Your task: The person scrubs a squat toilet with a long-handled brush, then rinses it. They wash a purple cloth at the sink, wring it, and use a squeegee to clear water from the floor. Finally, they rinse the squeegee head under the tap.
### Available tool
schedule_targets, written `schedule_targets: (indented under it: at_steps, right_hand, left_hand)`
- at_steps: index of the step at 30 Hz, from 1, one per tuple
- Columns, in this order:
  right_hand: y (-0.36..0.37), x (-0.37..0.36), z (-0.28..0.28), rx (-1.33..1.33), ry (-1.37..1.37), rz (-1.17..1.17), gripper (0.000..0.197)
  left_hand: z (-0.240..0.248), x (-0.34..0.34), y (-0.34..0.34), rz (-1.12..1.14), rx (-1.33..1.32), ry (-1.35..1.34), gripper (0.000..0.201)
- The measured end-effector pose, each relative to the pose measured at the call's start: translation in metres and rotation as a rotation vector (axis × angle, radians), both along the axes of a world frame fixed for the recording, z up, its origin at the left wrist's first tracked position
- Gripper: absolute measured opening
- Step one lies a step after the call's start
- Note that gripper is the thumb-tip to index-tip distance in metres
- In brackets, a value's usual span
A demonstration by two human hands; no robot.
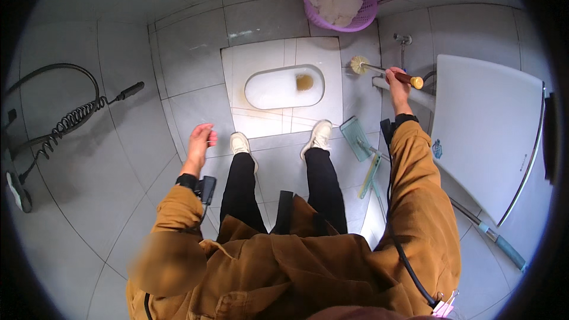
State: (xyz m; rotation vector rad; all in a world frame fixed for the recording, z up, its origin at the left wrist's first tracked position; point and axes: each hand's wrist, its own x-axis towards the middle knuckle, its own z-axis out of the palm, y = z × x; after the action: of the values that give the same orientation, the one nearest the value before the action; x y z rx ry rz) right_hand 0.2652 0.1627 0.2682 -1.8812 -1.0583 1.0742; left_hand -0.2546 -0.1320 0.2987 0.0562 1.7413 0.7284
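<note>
My right hand (398, 88) is closed around the handle of a toilet brush (373, 68). Its round, pale yellowish bristle head points left, beside the squat toilet's right edge, and its brown handle ends in a yellow cap. The white squat toilet (267, 90) is set in a tiled platform between and beyond my feet, with brownish water in its drain hole. My left hand (200, 142) hangs in the air left of the platform, fingers loosely bent, with nothing visible in it.
A purple basket (308, 6) with white cloth stands at the far wall. A white cistern (489, 124) is on the right. A teal dustpan (354, 137) and a long-handled tool (507, 249) lie near my right arm. A coiled black hose (74, 120) hangs at left.
</note>
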Motion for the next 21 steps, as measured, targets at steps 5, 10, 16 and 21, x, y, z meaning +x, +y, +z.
schedule_targets:
  at_steps: [5, 10, 16, 21]
  right_hand:
    - [0.088, 0.014, -0.028, 0.025, 0.079, 0.024, 0.013]
    - [0.173, 0.022, -0.026, -0.119, 0.075, -0.042, 0.028]
    - [0.209, 0.027, -0.021, -0.035, 0.1, -0.24, 0.077]
    - [0.153, 0.013, -0.039, -0.128, 0.194, -0.23, 0.07]
  left_hand:
    - [0.019, -0.011, -0.036, 0.114, -0.044, 0.119, 0.016]
    - [0.029, 0.052, -0.093, 0.282, -0.264, 0.03, 0.015]
    - [0.048, 0.105, -0.077, 0.267, -0.286, -0.118, 0.016]
    - [0.073, 0.099, -0.03, 0.203, -0.148, -0.068, 0.017]
